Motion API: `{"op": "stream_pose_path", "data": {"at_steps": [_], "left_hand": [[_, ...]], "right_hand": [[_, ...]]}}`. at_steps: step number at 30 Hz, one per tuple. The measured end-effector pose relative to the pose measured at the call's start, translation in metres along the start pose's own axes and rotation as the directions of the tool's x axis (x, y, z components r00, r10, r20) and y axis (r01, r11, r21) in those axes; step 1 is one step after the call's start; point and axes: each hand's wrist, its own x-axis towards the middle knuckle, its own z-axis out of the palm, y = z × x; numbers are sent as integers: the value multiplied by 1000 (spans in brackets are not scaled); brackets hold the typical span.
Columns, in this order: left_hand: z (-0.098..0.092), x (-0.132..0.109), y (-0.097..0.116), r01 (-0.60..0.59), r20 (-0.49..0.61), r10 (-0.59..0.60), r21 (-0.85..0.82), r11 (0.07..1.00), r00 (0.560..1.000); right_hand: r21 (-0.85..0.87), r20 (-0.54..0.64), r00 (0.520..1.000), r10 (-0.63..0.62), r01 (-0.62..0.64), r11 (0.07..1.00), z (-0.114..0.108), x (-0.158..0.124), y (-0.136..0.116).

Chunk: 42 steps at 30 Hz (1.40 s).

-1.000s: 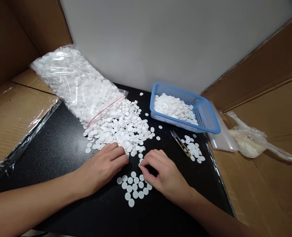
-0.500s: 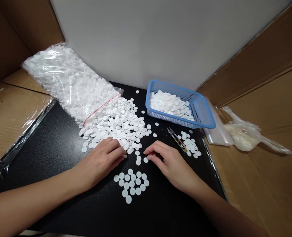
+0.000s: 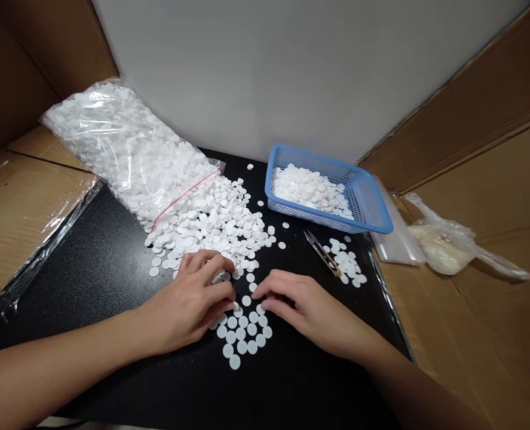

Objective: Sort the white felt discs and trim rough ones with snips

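Since both sets of fingertips are already down flat on the black mat (image 3: 112, 280), the trick here, I'd say, is to slide the discs rather than pinch them. The left hand (image 3: 193, 304) has its fingers loosely curled and a little spread, tips resting on a few loose discs at the near edge of the big pile (image 3: 211, 230); it isn't clamped on anything I can make out. The right hand (image 3: 305, 310) has its fingers close together and nearly flat, tips touching the top of the small group of discs (image 3: 244, 334) laid out in neat rows between the two hands, near the front edge of the mat. Whether a disc sits under a fingertip there, I can't tell. My guess is light pressure works best, one disc per finger, so the rows don't get bumped out of line, and keeping the heel of the left hand off the group. Further out, the pile spills from an open clear bag (image 3: 125, 149) lying over the mat's back left corner. Toward the back right edge sits a blue basket (image 3: 372, 206) with more discs, and just in front of it a pair of snips (image 3: 322, 254) beside a smaller scatter of discs (image 3: 348, 266).
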Motion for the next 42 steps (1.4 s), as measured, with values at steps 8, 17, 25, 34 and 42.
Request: {"op": "stream_pose_path", "data": {"at_steps": [8,17,25,34,42], "left_hand": [[4,-1,-5,77,-17,-77,30,997,997],[6,-1,-5,39,-40,-36,78,996,999],[6,-2,-5,-85,-99,110,231,969,989],[2,0,-2,-83,-174,121,214,973,977],[-5,-8,0,84,-39,-83,23,996,996]], "right_hand": [[-15,-147,988,54,-57,998,11,5,7],[-6,-45,997,60,-60,998,6,3,0],[-103,-237,971,-17,-8,995,13,11,9],[-53,-133,991,-2,-5,999,13,8,4],[-42,-104,994,-21,16,999,14,8,-1]]}}
